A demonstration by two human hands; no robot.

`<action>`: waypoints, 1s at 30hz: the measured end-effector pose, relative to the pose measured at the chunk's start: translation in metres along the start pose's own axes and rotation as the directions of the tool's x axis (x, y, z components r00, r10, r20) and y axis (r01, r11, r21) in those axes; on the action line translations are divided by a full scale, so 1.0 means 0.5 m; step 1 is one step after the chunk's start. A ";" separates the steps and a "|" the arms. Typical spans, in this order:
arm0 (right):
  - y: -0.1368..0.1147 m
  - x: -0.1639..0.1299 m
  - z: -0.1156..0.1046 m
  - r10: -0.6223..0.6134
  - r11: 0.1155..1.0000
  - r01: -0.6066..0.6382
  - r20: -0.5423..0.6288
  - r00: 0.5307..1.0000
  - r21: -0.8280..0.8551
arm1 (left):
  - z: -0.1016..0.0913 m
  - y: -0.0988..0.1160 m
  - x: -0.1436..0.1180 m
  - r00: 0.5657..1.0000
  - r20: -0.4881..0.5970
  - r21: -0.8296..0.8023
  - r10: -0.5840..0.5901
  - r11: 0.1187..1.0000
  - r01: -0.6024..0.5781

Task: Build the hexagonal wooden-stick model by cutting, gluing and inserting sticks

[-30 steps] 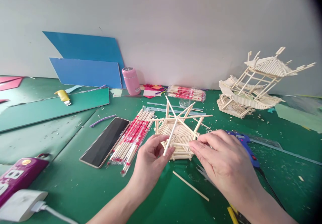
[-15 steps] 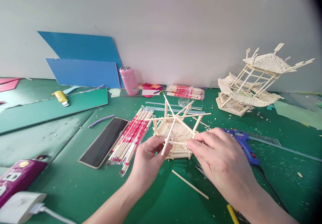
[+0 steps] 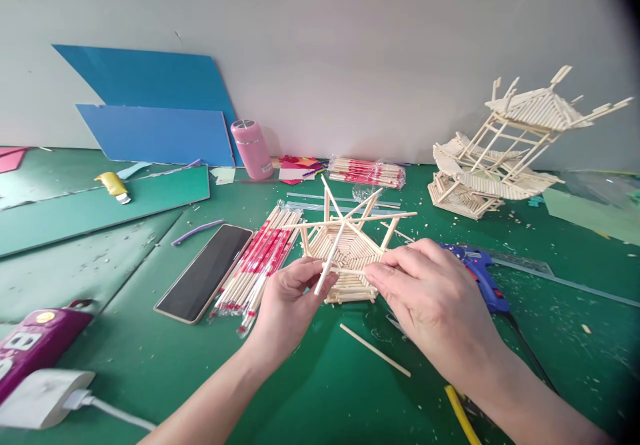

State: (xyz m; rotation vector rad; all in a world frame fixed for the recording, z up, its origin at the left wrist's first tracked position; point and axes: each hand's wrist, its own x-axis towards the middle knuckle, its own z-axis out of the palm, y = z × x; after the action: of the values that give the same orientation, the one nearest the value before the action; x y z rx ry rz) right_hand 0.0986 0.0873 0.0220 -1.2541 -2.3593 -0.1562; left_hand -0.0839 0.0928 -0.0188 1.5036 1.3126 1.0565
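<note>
A small wooden stick model with a woven-looking six-sided base stands on the green table in front of me. Short posts rise from its rim and long sticks cross over the top. My left hand pinches the near end of a crossing stick at the model's front left. My right hand is closed on the right end of a short thin stick, which runs level between both hands. Its left end meets my left fingertips. A loose stick lies on the table below the hands.
A blue glue gun and a clear ruler lie at right. Behind them stands a taller stick pagoda. Left are a phone, packaged sticks, a yellow cutter, a purple power strip and a pink bottle.
The whole view has shifted slightly, with most things sitting a little higher in the picture. Both hands keep nearly the same grip and place at the model.
</note>
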 end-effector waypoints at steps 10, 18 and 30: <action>0.001 0.004 0.002 0.015 1.000 -0.016 0.029 0.999 0.014 | -0.004 0.006 0.002 1.000 -0.011 0.031 0.005 0.999 -0.005; 0.002 0.003 -0.001 0.016 1.000 -0.016 -0.016 1.000 0.025 | 0.000 0.005 0.002 0.999 -0.031 -0.007 -0.036 0.999 0.035; 0.055 -0.064 -0.005 0.490 0.794 -0.353 -0.179 0.853 0.495 | 0.002 -0.010 0.002 0.999 -0.022 -0.056 -0.025 0.998 0.024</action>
State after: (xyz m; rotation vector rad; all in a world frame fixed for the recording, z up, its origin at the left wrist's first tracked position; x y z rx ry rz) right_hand 0.1371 0.0785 0.0067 -1.3735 -1.6668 0.3104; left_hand -0.0841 0.0943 -0.0236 1.4348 1.3041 1.0890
